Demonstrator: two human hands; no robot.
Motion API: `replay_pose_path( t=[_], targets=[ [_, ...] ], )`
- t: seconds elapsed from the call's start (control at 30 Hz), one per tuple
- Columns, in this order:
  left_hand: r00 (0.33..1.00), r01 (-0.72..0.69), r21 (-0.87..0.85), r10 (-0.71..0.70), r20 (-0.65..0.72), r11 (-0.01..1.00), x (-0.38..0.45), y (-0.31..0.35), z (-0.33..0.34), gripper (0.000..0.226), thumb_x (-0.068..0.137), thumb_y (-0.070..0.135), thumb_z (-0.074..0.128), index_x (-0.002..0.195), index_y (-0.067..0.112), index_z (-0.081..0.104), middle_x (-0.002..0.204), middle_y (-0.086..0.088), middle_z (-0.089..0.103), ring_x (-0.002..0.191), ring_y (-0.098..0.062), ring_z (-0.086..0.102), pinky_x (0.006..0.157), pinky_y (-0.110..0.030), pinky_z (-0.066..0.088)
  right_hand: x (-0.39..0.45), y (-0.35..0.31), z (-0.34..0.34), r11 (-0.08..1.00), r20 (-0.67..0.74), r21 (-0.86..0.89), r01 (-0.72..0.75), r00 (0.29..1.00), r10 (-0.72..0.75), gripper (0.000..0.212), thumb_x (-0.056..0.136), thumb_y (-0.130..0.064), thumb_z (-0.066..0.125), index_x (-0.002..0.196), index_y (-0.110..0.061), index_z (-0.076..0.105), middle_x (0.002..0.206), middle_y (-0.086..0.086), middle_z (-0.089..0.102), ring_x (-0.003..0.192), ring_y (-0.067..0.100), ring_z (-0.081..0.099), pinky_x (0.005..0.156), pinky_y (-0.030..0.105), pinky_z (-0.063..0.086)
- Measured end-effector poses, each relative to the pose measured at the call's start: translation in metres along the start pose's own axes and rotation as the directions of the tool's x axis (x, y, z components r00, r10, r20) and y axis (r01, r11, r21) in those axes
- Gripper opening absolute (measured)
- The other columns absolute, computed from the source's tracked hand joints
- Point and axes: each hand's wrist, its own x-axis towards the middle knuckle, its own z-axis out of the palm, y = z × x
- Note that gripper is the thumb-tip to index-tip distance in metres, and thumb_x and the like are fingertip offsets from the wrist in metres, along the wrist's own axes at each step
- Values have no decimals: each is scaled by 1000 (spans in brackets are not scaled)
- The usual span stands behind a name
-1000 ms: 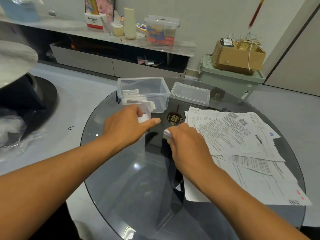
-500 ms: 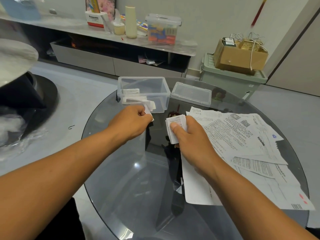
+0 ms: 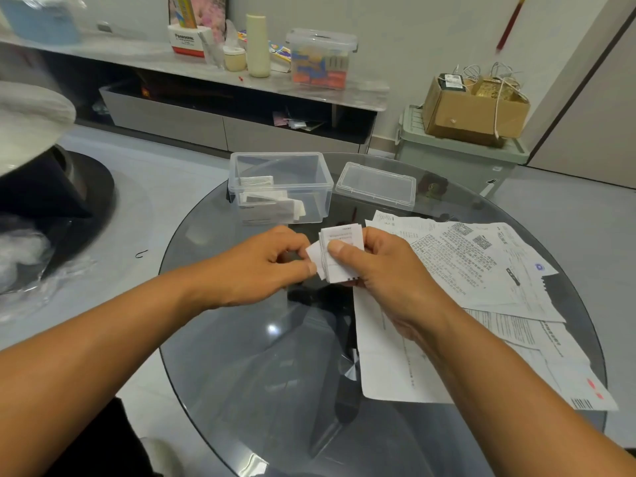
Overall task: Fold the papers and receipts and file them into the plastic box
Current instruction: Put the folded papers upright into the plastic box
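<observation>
- A small white folded receipt [image 3: 339, 254] is held above the round dark glass table [image 3: 275, 373], just in front of the clear rectangular plastic box [image 3: 280, 187].
- The receipt is clamped by the right hand [image 3: 385, 270], thumb on its printed face and fingers curled behind, which appears meant to keep the layers stacked and the fold from springing open.
- The receipt's left edge is pinched by the curled fingertips of the left hand [image 3: 265, 266], probably so that a loose flap can be tucked or the crease pressed before filing.
- The box is kept open, directly behind the hands, and several folded white slips are already seen inside it; a short reach forward is thus all that filing should need.
- The clear plastic lid [image 3: 375, 184] is laid flat on the table just to the right of the box, out of the way of the opening.
- A loose spread of unfolded white printed papers [image 3: 481, 287] is left on the table to the right of and nearer than the box, so much folding is judged to remain.
- Behind the box, across a pale floor, a low grey wall cabinet [image 3: 213, 122] with clutter on top is seen; to the box's right rear, a brown cardboard carton [image 3: 471, 111] is stacked on a pale green storage bin [image 3: 457, 156].
</observation>
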Motion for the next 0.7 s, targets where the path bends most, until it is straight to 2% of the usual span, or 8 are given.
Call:
replay_pose_path(
  t=[0.13, 0.23, 0.33, 0.4, 0.47, 0.5, 0.6, 0.7],
  targets=[
    [987, 80, -599, -146, -63, 797, -2, 9, 2, 28, 91, 1, 70, 111, 6, 51, 98, -18, 75, 91, -30, 76, 78, -32, 64, -8, -2, -1, 948, -39, -261, 183, 979, -199, 15, 102, -38, 63, 114, -29, 64, 104, -12, 72, 94, 9, 68, 86, 39, 59],
    [987, 47, -591, -128, -96, 805, -2, 11, 0, 32, 90, -4, 69, 115, 6, 51, 91, -18, 76, 90, -34, 76, 82, -36, 63, -15, -2, 4, 837, 92, -460, 296, 954, -287, 22, 107, -35, 52, 128, -35, 51, 114, -11, 65, 101, 10, 60, 87, 39, 52],
    [984, 6, -380, -74, -165, 925, -1, 9, -3, 25, 93, 2, 68, 113, 13, 56, 92, -10, 77, 87, -25, 75, 77, -33, 63, -16, 1, 11, 726, 161, -602, 333, 941, -298, 21, 109, -31, 46, 129, -30, 54, 114, -7, 61, 104, 15, 56, 87, 39, 49],
    [903, -96, 112, 134, -408, 989, 4, 5, -15, 24, 94, 14, 69, 114, 25, 61, 103, 5, 73, 93, -13, 68, 80, -29, 56, -13, 2, 9, 695, 116, -654, 299, 947, -298, 11, 109, -32, 45, 112, -27, 54, 106, -6, 57, 97, 16, 54, 80, 36, 46],
    [753, -51, 597, 423, -504, 801, 11, 1, -35, 41, 91, 26, 73, 130, 27, 59, 126, 5, 65, 110, -17, 57, 93, -35, 49, -12, -1, 7, 736, 59, -628, 253, 959, -279, 10, 110, -35, 43, 108, -29, 51, 105, -8, 54, 93, 12, 53, 74, 31, 42],
    [739, 11, 691, 460, -492, 723, 14, -1, -46, 52, 90, 31, 74, 138, 26, 55, 136, 2, 60, 117, -22, 54, 98, -40, 46, -12, -2, 6, 765, 34, -597, 243, 960, -278, 11, 110, -37, 42, 108, -29, 51, 106, -10, 54, 91, 10, 54, 72, 29, 42],
    [834, 150, 681, 279, -476, 717, 22, -13, -68, 52, 93, 37, 70, 142, 29, 55, 137, -1, 62, 117, -26, 57, 98, -43, 46, -14, -6, 3, 820, -9, -521, 239, 958, -285, 11, 109, -39, 40, 104, -32, 47, 104, -10, 57, 90, 9, 58, 71, 27, 48],
    [897, 102, 570, 172, -407, 815, 21, -22, -71, 29, 97, 26, 67, 126, 27, 69, 114, 0, 72, 94, -14, 57, 82, -30, 44, -18, -11, 0, 884, -27, -404, 236, 962, -270, 10, 108, -43, 41, 102, -38, 46, 103, -13, 65, 92, 10, 68, 78, 40, 61]
  ],
)
